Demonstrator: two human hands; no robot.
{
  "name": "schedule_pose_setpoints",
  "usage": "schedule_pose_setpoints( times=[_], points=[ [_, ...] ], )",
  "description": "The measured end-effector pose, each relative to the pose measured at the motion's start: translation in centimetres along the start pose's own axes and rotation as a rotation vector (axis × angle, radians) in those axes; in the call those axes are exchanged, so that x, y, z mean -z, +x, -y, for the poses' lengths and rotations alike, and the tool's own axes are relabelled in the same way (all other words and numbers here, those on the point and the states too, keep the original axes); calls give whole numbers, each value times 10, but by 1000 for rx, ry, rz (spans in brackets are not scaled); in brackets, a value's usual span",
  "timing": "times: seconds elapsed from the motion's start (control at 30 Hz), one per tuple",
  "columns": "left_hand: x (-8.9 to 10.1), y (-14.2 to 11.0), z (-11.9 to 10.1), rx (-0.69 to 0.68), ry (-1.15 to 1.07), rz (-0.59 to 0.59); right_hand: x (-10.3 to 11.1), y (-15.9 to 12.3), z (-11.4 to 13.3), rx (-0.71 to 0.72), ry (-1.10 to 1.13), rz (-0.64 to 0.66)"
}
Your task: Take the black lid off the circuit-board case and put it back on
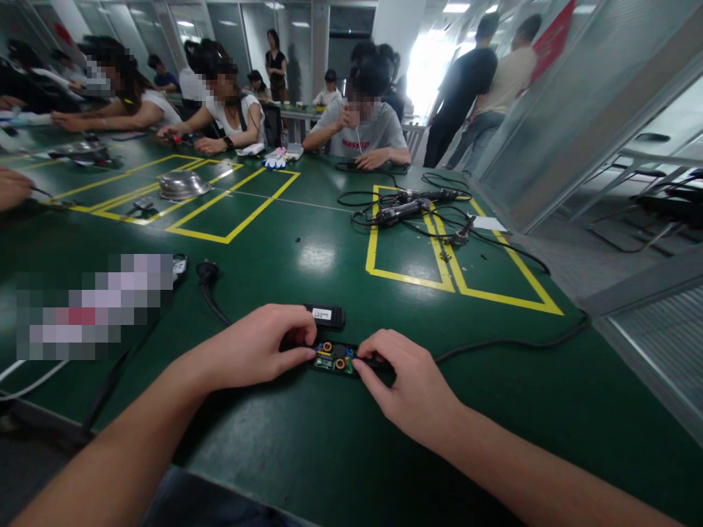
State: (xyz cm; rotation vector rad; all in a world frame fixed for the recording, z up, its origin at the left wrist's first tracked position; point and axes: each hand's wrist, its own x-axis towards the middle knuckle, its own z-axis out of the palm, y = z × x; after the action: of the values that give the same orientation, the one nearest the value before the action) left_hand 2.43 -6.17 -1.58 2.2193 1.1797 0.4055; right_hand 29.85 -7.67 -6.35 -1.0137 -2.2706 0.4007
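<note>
An opened black case with a circuit board (pixel 334 356) in it lies on the table in front of me. Two copper-coloured ring coils and small blue parts show on the board. My left hand (pixel 269 344) grips the case's left end, thumb on its edge and the other fingers curled. At the right end my right hand (pixel 403 369) pinches the case where the black cable comes out; the exact contact is hidden behind the fingers. Just beyond, partly behind my left hand, lies the black case cover (pixel 331 316) with a white label.
The black cable (pixel 510 342) runs off to the right. A black plug (pixel 207 273) lies left of centre, beside a blurred-out object (pixel 99 311). Farther back are black tools with tangled cords (pixel 403 210) and a metal bowl (pixel 184 186). Several people sit across the green table.
</note>
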Motion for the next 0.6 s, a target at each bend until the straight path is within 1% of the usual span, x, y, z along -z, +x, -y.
schedule_pose_setpoints(
  times=[0.2, 0.33, 0.47, 0.6],
  points=[
    [-1, 0, -2, 30, -52, 50, -2, -2, -2, -2, 2, 28],
    [-1, 0, -3, 16, -53, 12, -2, -4, -3, -5, 8, 20],
    [-1, -1, -4, -23, -63, -53, 0, -3, -1, -7, 37, -26],
    [0, -1, 0, -41, -57, -37, 1, -2, 0, 16, 58, -31]
  ],
)
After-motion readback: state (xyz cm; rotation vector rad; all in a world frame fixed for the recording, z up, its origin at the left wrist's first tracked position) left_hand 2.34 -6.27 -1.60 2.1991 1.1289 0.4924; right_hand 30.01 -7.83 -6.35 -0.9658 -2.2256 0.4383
